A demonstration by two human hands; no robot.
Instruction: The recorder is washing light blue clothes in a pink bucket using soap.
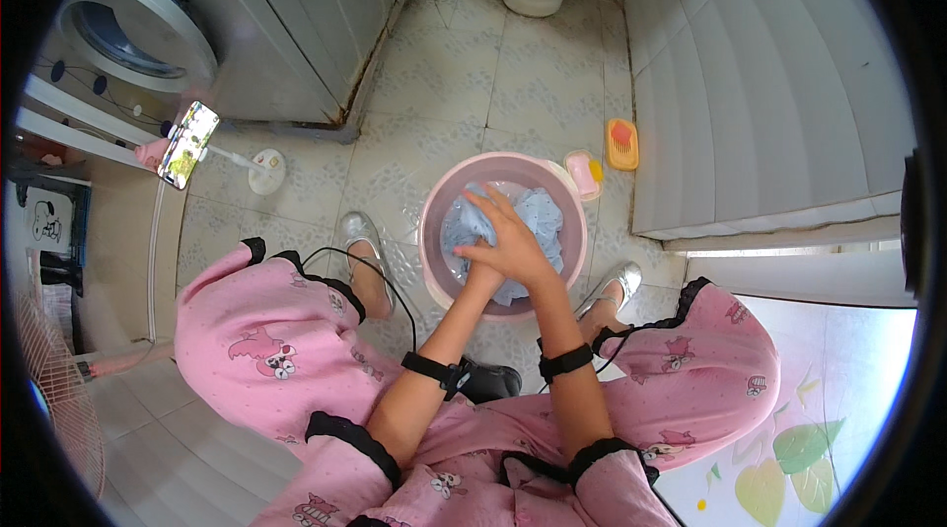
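Between my feet stands a round pink basin [434,275]. In it lies bunched, wet-looking light blue cloth [538,216]; its kind cannot be told. My right hand [513,241] is over the cloth, fingers and thumb spread apart, crossing above my left wrist. My left hand [482,253] reaches into the basin beneath it. The left fingers are hidden by the right hand and the cloth, so their grip does not show. Both forearms wear black straps.
Right of the basin are a pink soap box [582,175] and an orange tray [622,144] holding a red item. A phone [188,145] on a stand with a round white base [266,172] is at left, near a washing machine [138,29]. A black cable [370,261] runs beside my leg.
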